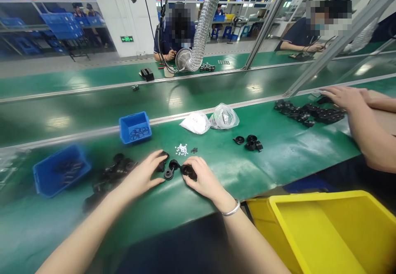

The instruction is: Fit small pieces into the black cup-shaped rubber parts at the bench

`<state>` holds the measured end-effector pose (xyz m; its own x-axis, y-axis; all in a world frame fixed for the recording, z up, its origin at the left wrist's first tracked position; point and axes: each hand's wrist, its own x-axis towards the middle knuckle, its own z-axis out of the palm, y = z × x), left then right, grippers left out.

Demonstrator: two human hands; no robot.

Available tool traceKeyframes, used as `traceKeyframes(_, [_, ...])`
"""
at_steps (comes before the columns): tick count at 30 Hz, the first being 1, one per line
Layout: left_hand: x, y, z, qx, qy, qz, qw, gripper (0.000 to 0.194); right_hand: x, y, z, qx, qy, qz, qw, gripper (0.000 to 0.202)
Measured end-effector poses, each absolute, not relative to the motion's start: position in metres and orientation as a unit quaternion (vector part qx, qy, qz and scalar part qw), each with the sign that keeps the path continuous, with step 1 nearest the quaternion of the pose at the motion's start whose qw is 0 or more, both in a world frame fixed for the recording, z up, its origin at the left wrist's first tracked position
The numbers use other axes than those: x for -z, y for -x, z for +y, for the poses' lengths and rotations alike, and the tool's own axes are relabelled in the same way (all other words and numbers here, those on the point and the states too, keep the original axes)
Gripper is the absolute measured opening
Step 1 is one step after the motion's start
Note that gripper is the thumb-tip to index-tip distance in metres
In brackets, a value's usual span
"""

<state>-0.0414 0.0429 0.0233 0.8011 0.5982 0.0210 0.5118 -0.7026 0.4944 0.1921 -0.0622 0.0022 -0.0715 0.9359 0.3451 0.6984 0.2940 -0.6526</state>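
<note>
My left hand [147, 174] rests over the green table with thumb and fingers apart, beside a dark part [163, 162] at its fingertips. A round black part [168, 174] lies just right of its thumb, close to another black ring-like part [173, 165]. With a silver bracelet at the wrist, my right hand [204, 179] has its fingers closed around a black part [189, 172]. Small white pieces [181, 149] and tiny dark pieces [194, 150] lie beyond the hands. A blurred pile of black parts [116, 171] is behind my left hand.
Blue bins [135, 127] [62, 170] stand left. Two plastic bags [195, 122] [224, 117] lie near the rail. Black parts [253, 143] sit right of centre, and a larger pile [309, 113] is near another person's hands. A yellow bin [332, 233] is at lower right.
</note>
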Motion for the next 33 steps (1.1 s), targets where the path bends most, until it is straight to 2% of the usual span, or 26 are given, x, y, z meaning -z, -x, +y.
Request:
traceKeyframes(3, [-0.019,0.028,0.034,-0.114,-0.915,0.31,0.23,0.064,-0.001,-0.192,-0.062,-0.153,0.571,-0.715,0.374,0.031])
traceKeyframes(8, [-0.03,0.033,0.032,-0.118,-0.912,0.322,0.224,0.07,0.005,-0.193,-0.06,-0.15,0.57,-0.716,0.373,0.032])
traceKeyframes(12, [-0.056,0.077,0.053,-0.155,-0.892,0.41,0.11,0.049,0.007,-0.195,-0.058,-0.157,0.563,-0.72,0.373,0.033])
traceKeyframes(16, [-0.064,0.106,0.067,-0.029,-0.883,0.468,-0.005,0.039,0.005,-0.195,-0.059,-0.166,0.566,-0.72,0.364,0.036])
traceKeyframes(19, [-0.056,0.102,0.068,0.04,-0.876,0.477,-0.052,0.036,0.004,-0.195,-0.061,-0.168,0.571,-0.718,0.361,0.041])
traceKeyframes(27, [-0.041,0.089,0.075,0.061,-0.883,0.463,-0.043,0.023,0.001,-0.194,-0.063,-0.163,0.583,-0.71,0.359,0.043])
traceKeyframes(33, [-0.039,0.093,0.08,0.058,-0.896,0.44,-0.014,0.022,0.005,-0.197,-0.063,-0.126,0.607,-0.704,0.346,0.023])
